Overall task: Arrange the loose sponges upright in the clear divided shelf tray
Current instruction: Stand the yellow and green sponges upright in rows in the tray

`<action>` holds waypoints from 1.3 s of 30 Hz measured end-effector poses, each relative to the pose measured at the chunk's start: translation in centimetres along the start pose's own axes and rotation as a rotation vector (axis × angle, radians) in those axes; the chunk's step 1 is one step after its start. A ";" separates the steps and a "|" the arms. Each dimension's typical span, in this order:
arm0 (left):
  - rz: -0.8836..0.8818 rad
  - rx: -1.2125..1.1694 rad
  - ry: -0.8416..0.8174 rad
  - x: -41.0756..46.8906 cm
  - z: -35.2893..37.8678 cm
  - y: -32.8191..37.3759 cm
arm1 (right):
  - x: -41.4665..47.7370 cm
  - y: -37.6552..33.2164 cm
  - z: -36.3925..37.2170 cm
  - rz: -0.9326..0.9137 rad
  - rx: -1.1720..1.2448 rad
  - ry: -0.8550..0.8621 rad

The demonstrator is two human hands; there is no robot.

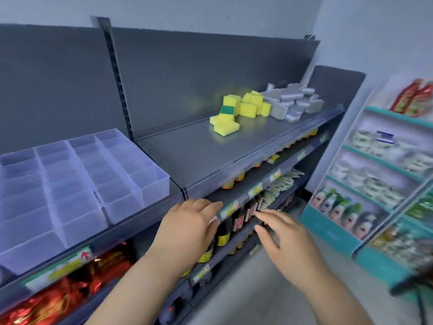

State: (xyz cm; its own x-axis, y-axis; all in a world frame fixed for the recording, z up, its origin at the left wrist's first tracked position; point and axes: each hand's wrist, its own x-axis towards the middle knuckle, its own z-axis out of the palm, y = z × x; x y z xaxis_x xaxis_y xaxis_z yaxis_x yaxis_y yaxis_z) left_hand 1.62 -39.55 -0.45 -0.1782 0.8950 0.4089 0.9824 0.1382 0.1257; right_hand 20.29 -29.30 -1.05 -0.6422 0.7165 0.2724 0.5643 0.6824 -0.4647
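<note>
One clear tray (153,186) sits at the frame's left, its four rows of compartments running front to back. On the same shelf (210,160), at upper centre, about ten yellow sponges (248,106) are heaped facing all ways, two flat in front. Beside them are grey sponges (290,102), too jumbled to count. The left hand (187,226) and right hand (288,238), low centre, are empty, fingers straight.

Shelf deck (187,156) open at 12 o'clock, between clear tray (154,184) at 9 o'clock and yellow sponges (243,106) at 1 o'clock. Grey sponges (293,102) crowd 2 o'clock; back panel (199,73) closes rear.
</note>
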 end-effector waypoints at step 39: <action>-0.075 0.152 -0.106 50.3 22.7 0.7 | 44.1 31.7 -7.1 -0.120 -0.066 -0.184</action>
State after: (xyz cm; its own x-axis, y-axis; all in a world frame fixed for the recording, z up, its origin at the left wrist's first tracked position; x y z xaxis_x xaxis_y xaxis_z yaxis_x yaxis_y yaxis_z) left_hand -5.39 15.17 -0.29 -0.2525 0.9183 0.3050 0.9651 0.2615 0.0115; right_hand 13.49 24.97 2.23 -0.7871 0.5953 0.1618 0.5068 0.7735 -0.3806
